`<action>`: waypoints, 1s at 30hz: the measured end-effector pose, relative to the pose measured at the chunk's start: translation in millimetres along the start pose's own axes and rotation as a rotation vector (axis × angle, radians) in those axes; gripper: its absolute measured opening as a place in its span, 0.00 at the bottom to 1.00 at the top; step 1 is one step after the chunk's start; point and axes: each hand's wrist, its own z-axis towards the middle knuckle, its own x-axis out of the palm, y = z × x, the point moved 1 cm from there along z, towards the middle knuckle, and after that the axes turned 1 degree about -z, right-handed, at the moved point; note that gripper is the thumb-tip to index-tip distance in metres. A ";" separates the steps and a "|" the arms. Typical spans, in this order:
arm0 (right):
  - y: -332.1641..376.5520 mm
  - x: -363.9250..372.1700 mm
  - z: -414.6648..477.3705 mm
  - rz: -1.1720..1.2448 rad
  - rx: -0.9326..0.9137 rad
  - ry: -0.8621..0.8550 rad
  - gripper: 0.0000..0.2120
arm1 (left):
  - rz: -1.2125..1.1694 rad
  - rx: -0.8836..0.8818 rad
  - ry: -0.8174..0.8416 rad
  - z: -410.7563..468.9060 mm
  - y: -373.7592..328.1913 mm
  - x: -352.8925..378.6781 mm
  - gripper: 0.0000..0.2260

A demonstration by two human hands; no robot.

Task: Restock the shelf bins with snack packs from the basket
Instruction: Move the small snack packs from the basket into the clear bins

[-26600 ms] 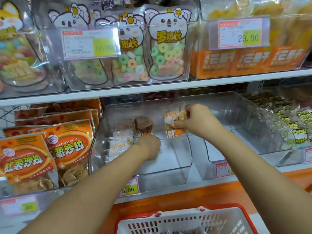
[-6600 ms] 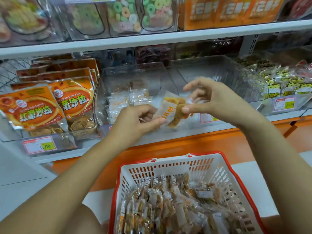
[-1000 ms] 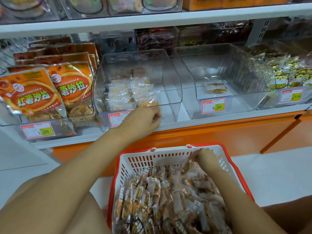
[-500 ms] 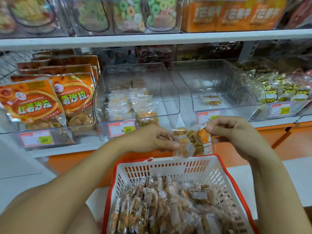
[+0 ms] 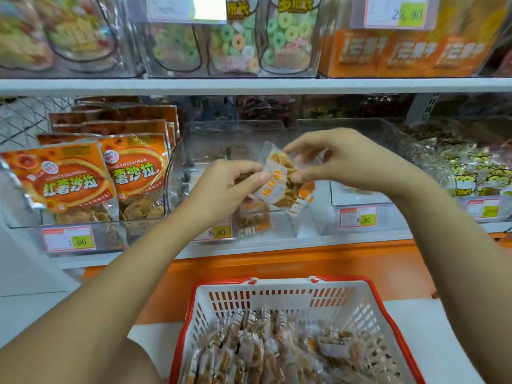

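Snack pack (image 5: 273, 181): clear wrapper, white-and-orange label, tan crisps inside. It is held in the air in front of the middle clear bin (image 5: 238, 131), above the front edge of the lower shelf (image 5: 304, 243) and well above the basket (image 5: 277, 289). Both hands are on it.

Left hand (image 5: 225, 187): thumb and curled fingers pinch the pack's left edge.

Right hand (image 5: 342, 159): thumb and forefinger pinch the pack's right side. The other fingers arch loosely above and touch nothing.

A second label (image 5: 303, 199) with orange lettering shows just below and right of the pack. It is possibly another pack held behind the first, but the wrappers overlap and blur, so I cannot tell.

Middle clear bin: one like pack (image 5: 250, 217) stands against the front wall, just beside a price tag (image 5: 219, 231) reading 8.80.

Neighbouring clear bin (image 5: 368, 128) to the right has its own 8.80 tag (image 5: 358, 217). Its inside is mostly hidden behind the right forearm.

Left end of the lower shelf: orange crisp bags (image 5: 69, 184) stand upright in rows. Right end: packs printed with cartoon cat faces (image 5: 476, 176).

Upper shelf (image 5: 249, 85): bags of ring sweets (image 5: 285, 37) near the middle, orange boxes (image 5: 401, 54) to their right.

The basket is white with a red rim and sits below the lower shelf at bottom centre. Heaped packs (image 5: 257, 353) of the same sort lie inside.
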 end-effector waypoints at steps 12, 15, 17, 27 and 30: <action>-9.8 4.9 76.9 -0.213 0.065 0.208 0.13 | 0.667 -0.149 0.219 34.2 54.3 -22.5 0.25; -14.5 13.0 82.2 -0.175 0.090 0.247 0.13 | 0.742 -0.185 0.263 40.1 68.4 -19.9 0.21; -13.8 19.8 84.5 -0.122 0.100 0.328 0.11 | 0.701 -0.199 0.275 42.8 71.9 -16.1 0.17; -35.2 69.8 89.7 0.012 0.304 0.705 0.13 | 0.759 -0.117 0.133 42.3 75.7 -6.4 0.05; -39.5 71.1 87.1 0.129 0.373 0.731 0.07 | 0.740 -0.136 0.070 40.8 73.9 -6.3 0.05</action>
